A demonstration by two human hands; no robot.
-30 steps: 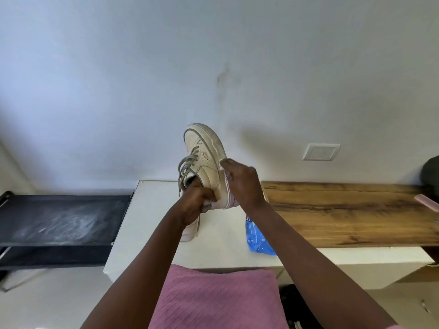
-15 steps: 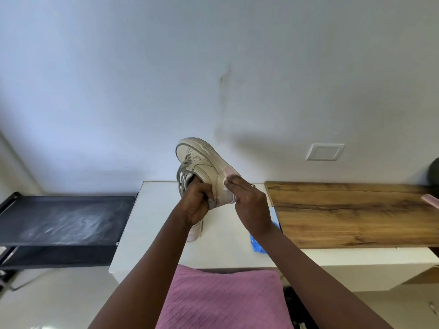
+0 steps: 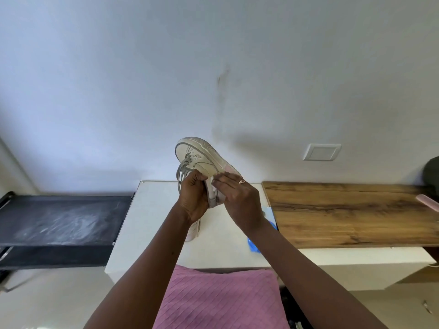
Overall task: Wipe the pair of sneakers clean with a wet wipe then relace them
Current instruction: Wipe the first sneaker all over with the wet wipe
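Starting at the left, we saw a black rack (image 3: 59, 219) just beside the white tabletop (image 3: 152, 210). Above that tabletop we held one sneaker (image 3: 202, 157) up in the air, toe pointing up and away toward the wall, sole turned to the right, with its grey laces (image 3: 184, 168) hanging loose on the left side. Our left hand (image 3: 193, 200) gripped the shoe at its opening, the fingers (image 3: 196, 180) curled tightly round the collar near the heel. Behind our left forearm the other sneaker (image 3: 194, 230) stood on the tabletop, mostly hidden. Between the two hands a white wet wipe (image 3: 213, 185) lay against the heel side of the held shoe. Our right hand (image 3: 240, 200) pressed it there, the fingers (image 3: 224, 180) held together and nearly straight over the wipe; whether the thumb pinched it from below we could not tell. A ring (image 3: 241, 181) showed on one of those fingers. Under the right wrist a blue packet (image 3: 253, 245) lay on the tabletop, partly covered by the arm. Farther right a brown wooden board (image 3: 344, 214) sat on the white surface along the wall, and a white wall plate (image 3: 322, 151) was fixed above it. A pink object (image 3: 427, 201) poked in at the far right edge of the board.
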